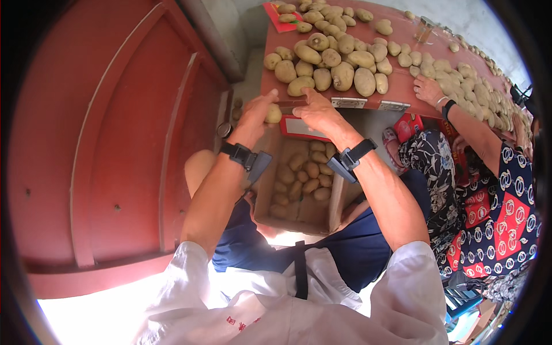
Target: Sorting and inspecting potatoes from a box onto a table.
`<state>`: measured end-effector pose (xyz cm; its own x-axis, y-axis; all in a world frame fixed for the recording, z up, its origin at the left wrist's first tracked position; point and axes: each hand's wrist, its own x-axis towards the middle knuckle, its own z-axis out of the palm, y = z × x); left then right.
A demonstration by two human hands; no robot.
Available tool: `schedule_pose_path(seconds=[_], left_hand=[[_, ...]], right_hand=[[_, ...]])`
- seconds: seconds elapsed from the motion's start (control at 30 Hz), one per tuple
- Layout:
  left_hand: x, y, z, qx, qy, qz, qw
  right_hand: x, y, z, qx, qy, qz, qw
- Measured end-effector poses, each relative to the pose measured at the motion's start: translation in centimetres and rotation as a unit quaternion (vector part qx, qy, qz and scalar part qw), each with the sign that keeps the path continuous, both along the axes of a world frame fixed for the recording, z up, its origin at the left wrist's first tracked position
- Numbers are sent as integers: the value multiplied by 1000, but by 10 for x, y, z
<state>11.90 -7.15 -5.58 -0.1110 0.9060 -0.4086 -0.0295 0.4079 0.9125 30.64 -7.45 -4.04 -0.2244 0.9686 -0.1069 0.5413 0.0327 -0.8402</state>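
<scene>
My left hand has a small potato between its fingers, just off the near edge of the red table. To its right, my right hand reaches over that edge with thumb and index finger apart and nothing between them. Its index fingertip is at the lower side of a yellowish potato; whether they touch I cannot tell. That potato lies at the front of a heap of potatoes. Below my hands, between my legs, stands an open cardboard box with several potatoes inside.
A red wooden door stands on the left. At right, a co-worker's hand rests by a long row of potatoes. Metal hinges line the table's front. A glass jar stands further back.
</scene>
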Motion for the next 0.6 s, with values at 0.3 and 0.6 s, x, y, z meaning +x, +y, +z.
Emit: schedule_pose_path(seconds=[0.3, 0.6], left_hand=[[-43, 4, 12, 20, -218, 49, 974], [-21, 88, 38, 191, -25, -66, 979]], right_hand=[[14, -29, 19, -73, 139, 48, 986], [21, -29, 40, -3, 93, 114, 989]])
